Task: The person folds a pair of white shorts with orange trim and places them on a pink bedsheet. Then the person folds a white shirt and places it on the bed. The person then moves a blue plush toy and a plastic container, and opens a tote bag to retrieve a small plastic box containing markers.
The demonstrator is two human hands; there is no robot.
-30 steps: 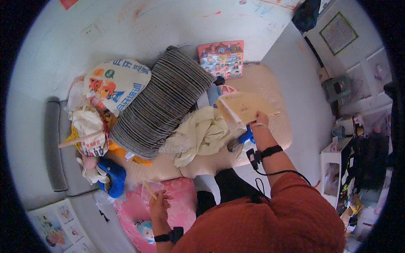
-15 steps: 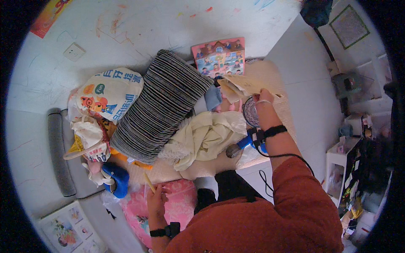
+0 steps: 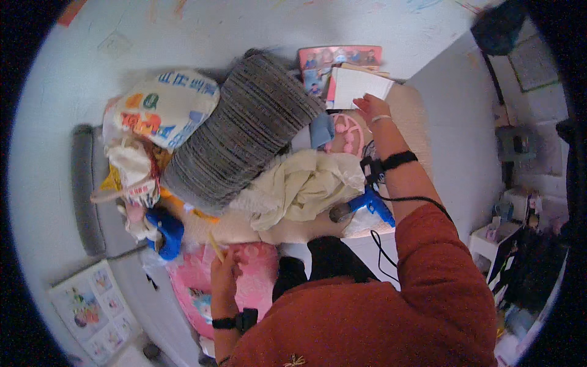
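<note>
My left hand (image 3: 225, 275) is closed round a short, pale yellow stick (image 3: 216, 247), which points up past the fingers; its exact kind does not show. Farther off, my right hand (image 3: 370, 108) is at the lower edge of a white-paged notebook (image 3: 361, 87), fingers loosely stretched out and slightly blurred. The notebook and some beige papers lean against a pink picture board (image 3: 340, 55) by the wall. Below that hand is a pink ring-shaped thing with beads (image 3: 348, 136), beside a blue-grey cloth piece (image 3: 321, 129).
A striped grey cushion (image 3: 247, 125) lies across the beige couch (image 3: 400, 122), beside a printed white bag (image 3: 162, 110). Nearer are a crumpled cream cloth (image 3: 306, 189) and a blue tool like a hairdryer (image 3: 370, 205). A black cable (image 3: 380, 252) hangs from my right wrist.
My right hand has moved up and slightly left, and the papers it held now lean at the picture board with the white page showing. The left hand still holds the stick.
</note>
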